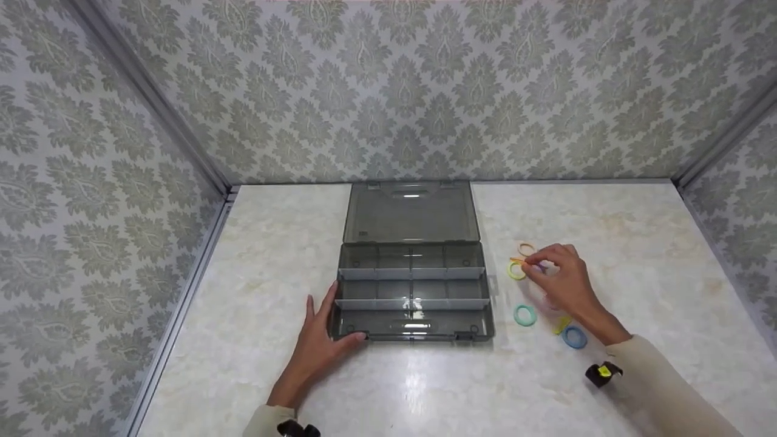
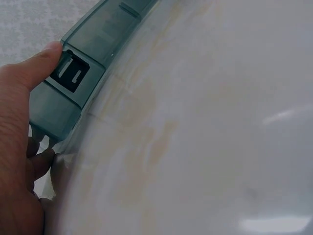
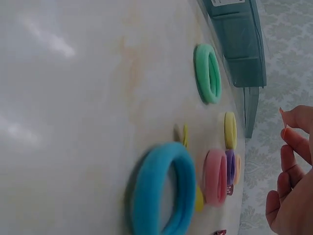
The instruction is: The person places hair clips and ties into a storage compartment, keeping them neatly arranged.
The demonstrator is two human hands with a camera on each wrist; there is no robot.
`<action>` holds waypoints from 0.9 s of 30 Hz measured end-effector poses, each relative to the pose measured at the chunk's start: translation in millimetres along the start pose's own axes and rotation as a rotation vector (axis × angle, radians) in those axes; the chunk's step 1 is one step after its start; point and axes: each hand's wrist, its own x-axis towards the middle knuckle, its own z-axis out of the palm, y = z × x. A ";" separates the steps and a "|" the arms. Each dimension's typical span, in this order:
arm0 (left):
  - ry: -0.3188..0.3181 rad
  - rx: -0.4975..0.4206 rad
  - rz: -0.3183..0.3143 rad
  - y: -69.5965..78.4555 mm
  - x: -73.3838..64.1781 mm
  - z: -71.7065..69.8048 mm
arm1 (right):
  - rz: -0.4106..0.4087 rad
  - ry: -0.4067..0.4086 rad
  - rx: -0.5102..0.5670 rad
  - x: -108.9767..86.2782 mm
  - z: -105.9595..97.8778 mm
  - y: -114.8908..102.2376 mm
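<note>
A grey translucent compartment box point(image 1: 413, 289) stands with its lid point(image 1: 413, 212) folded back. My left hand point(image 1: 318, 340) grips its front left corner. In the left wrist view the thumb point(image 2: 46, 58) lies by the dark latch point(image 2: 71, 72). To the right of the box, my right hand point(image 1: 561, 279) pinches a small thin orange clip point(image 3: 282, 117) between thumb and index finger, above the table. Its exact shape is hard to tell. Under and around this hand lie a yellow hair tie point(image 1: 515, 271), a peach one point(image 1: 526, 248), a purple one point(image 3: 230, 167) and a pink one point(image 3: 215, 177).
Nearer the front are a green hair tie point(image 1: 525, 315), a blue hair tie point(image 1: 573, 337) and a small yellow piece point(image 1: 562, 325). A small dark red piece point(image 3: 221, 232) shows at the bottom of the right wrist view. Patterned walls point(image 1: 407, 91) enclose the marbled table point(image 1: 273, 243).
</note>
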 end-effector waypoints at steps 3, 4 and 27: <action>-0.002 -0.009 0.006 -1.3 -1.2 -0.4 | -0.048 -0.027 0.012 5.4 8.3 -8.0; -0.003 -0.008 0.009 -1.6 -1.4 -0.5 | -0.058 -0.038 0.016 6.8 10.9 -10.7; 0.001 0.024 0.018 -0.8 1.4 0.0 | -0.241 -0.206 0.001 47.7 49.0 -47.4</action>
